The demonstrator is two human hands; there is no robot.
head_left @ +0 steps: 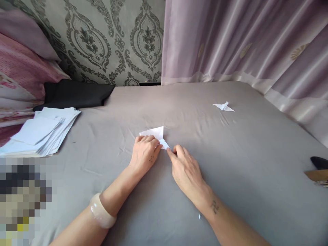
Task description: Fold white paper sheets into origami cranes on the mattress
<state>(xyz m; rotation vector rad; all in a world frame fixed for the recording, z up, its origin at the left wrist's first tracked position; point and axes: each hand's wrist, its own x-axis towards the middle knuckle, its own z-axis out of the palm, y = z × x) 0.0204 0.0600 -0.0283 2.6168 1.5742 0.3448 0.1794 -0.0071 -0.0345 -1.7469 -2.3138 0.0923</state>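
A partly folded sheet of white paper (156, 131) lies on the grey bed sheet, with a raised flap at the back and a narrow point toward the right. My left hand (146, 150), fingers curled, grips its left and front part and hides some of it. At the right point, the thumb and finger of my right hand (186, 167) close on the paper's tip, while the other fingers are bent. Farther back to the right sits a white folded paper bird (223, 106), apart from both hands.
A stack of white paper (48, 131) lies at the left, before a folded black cloth (77, 94). Purple curtains (230, 41) hang along the right and back. Dark and brown items (317, 175) show at the right edge. A tiny shiny bit (199, 216) lies near my right forearm.
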